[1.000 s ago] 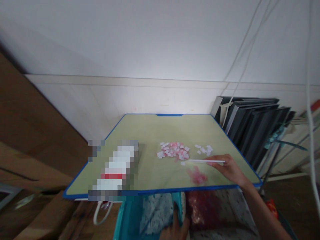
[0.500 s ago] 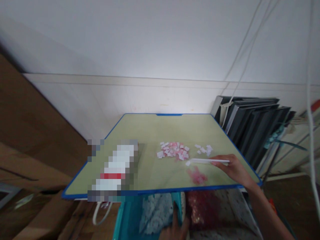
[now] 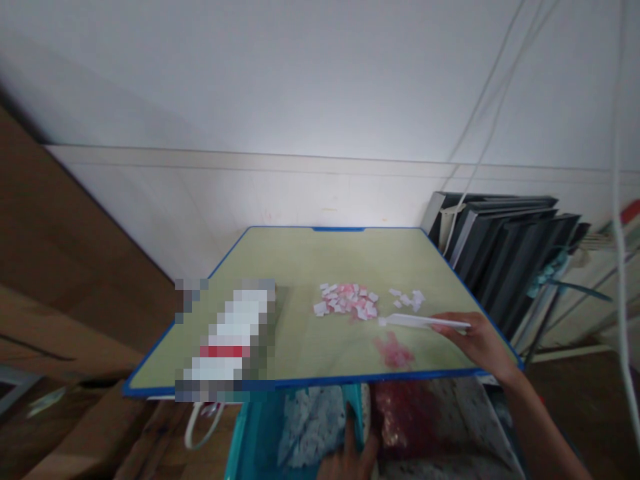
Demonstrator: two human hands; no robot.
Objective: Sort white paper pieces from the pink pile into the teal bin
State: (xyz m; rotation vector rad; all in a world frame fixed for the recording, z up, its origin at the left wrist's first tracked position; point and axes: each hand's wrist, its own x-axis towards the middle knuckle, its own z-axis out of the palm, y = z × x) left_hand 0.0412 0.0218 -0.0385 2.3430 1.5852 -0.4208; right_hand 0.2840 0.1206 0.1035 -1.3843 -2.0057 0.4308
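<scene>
My right hand (image 3: pixel 473 340) is closed around slim white tweezers (image 3: pixel 415 321) held almost level over the yellow-green tabletop. A small white paper square (image 3: pixel 383 321) is at their tip. To the upper left lies a heap of white and pink paper bits (image 3: pixel 347 301), and a smaller group of white bits (image 3: pixel 407 299) is just beyond the tweezers. Below the tip is a pink smear (image 3: pixel 393 350). My left hand (image 3: pixel 350 460) is low in view with fingers apart, the forefinger by the right wall of a teal tray (image 3: pixel 240 433) that holds many white bits.
A blue-edged table (image 3: pixel 320 253) stands against the wall. On its left is a blurred-out white object (image 3: pixel 235 327). Dark flat panels (image 3: pixel 505 247) lean at the right, near hanging white cables (image 3: pixel 620 233). A dark red patch (image 3: pixel 405 420) lies below the table's front edge.
My right hand and the tweezers have shifted slightly to the right, and the paper square at the tip has moved with them. My left hand looks unchanged.
</scene>
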